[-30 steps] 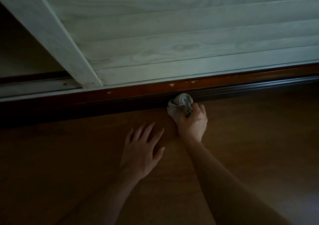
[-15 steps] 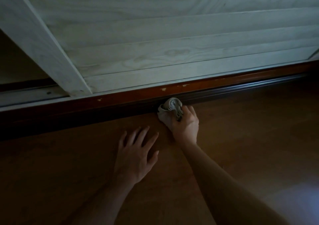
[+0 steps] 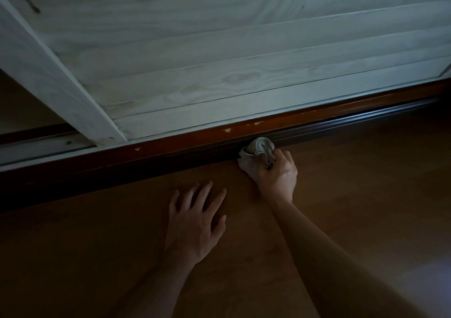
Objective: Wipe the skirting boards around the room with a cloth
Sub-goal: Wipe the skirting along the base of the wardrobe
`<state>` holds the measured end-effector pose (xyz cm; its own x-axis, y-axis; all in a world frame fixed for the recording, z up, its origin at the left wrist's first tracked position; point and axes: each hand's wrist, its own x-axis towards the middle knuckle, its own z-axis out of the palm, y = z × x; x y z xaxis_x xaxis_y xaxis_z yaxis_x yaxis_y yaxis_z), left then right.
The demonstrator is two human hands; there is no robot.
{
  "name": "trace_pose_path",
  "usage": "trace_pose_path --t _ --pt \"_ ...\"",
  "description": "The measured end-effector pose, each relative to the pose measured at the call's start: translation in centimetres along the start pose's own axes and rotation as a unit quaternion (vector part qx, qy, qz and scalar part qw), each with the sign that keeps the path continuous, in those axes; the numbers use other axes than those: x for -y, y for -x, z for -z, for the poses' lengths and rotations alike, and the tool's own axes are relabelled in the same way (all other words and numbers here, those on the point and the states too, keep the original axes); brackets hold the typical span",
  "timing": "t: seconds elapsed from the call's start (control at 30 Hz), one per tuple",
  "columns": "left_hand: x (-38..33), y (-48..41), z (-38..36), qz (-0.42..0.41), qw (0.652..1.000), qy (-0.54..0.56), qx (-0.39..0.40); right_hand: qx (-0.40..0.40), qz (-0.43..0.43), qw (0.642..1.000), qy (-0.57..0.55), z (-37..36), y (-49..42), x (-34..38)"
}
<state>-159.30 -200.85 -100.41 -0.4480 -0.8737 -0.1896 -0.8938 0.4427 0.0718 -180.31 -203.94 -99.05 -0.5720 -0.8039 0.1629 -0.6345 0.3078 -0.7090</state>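
R hand (image 3: 277, 176) balled tight round cloth (image 3: 256, 150), pressing it on skirting board (image 3: 170, 155) at far edge of floor (image 3: 353, 195). Cloth looks soft, light; grip as wad. L hand (image 3: 195, 225) flat on floor, fingers apart.

The cloth (image 3: 257, 148) is a small pale grey rag, bunched into a wad with a rolled fold uppermost. It is gripped in the right hand (image 3: 277, 175) and pressed against the lower, shadowed face of the skirting board (image 3: 185, 140). The skirting board is glossy reddish-brown wood with a moulded profile, running slantwise across the view, its upper band marked by a few small pale chips.
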Motion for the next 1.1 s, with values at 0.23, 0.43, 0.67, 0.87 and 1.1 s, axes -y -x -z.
trace_pose_path --t 0.23,0.43,0.67,0.87,1.1 --pt "-0.4 -0.2 0.1 0.0 1.0 -0.019 0.004 0.019 0.01 0.999 -0.042 0.5 0.2 0.4" --pt "-0.4 -0.3 -0.1 0.001 1.0 -0.02 0.003 -0.016 -0.023 0.999 -0.035 0.9 -0.3 -0.3" --pt "-0.5 -0.4 -0.1 0.005 1.0 -0.025 0.005 0.007 -0.006 1.0 0.004 2.3 -2.4 -2.8" --pt "-0.7 -0.4 0.2 0.007 1.0 -0.024 0.017 -0.063 -0.075 0.995 0.026 3.9 -4.5 -5.3" --pt "-0.8 -0.5 0.2 0.006 0.999 -0.037 0.023 -0.051 -0.051 0.997 0.017 3.6 -4.2 -5.3"
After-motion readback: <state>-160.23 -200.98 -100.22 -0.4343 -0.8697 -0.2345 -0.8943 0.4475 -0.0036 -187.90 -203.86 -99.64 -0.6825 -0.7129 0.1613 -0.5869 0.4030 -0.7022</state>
